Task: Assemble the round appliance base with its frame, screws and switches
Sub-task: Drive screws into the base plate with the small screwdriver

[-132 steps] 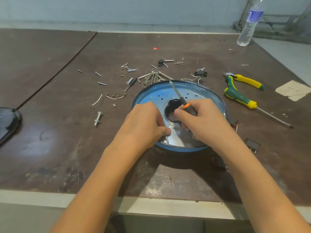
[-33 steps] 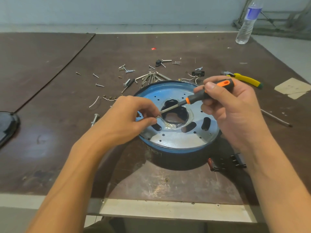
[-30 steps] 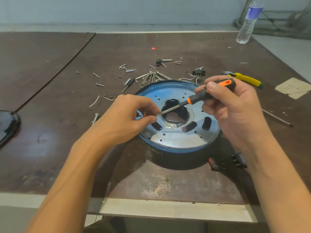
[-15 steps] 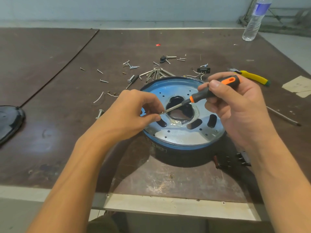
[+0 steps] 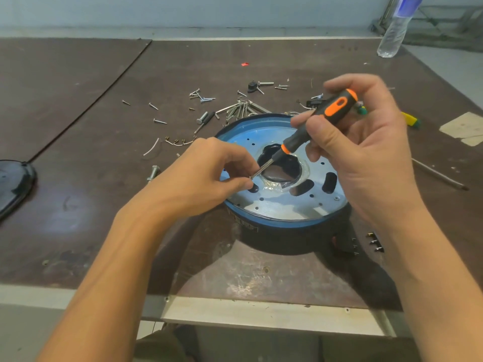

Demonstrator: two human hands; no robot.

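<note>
Where the worktop (image 5: 78,131) nears its front edge, the round appliance base (image 5: 274,222) is shown lying flat, blue-rimmed above a dark side wall, like a shallow dish. Within the rim a silvery plate (image 5: 277,208) is seated, pierced by a large irregular central opening (image 5: 281,165), three dark oblong slots (image 5: 329,182) and rows of small holes; one screw head (image 5: 337,198) is seen near the right rim. Above the plate, an orange-and-black screwdriver (image 5: 317,121) is held slantwise, its handle gripped by the curled fingers of the right hand (image 5: 366,152), its tip pointed down and to the left. At that tip a small metal piece (image 5: 251,177), too small to be identified, is pinched between thumb and forefinger of the left hand (image 5: 198,178). Part of the base's left rim is hidden by the left hand, its right rim by the right hand. Behind the base, loose screws (image 5: 203,96) and pins are scattered; a bolt (image 5: 153,172) lies to the left. Small black switch parts (image 5: 349,244) are set just beside the near right wall. A water bottle (image 5: 394,30) stands at the far right corner, a paper scrap (image 5: 465,128) lies at the right edge, and a dark object (image 5: 15,186) is cut off at the left.
</note>
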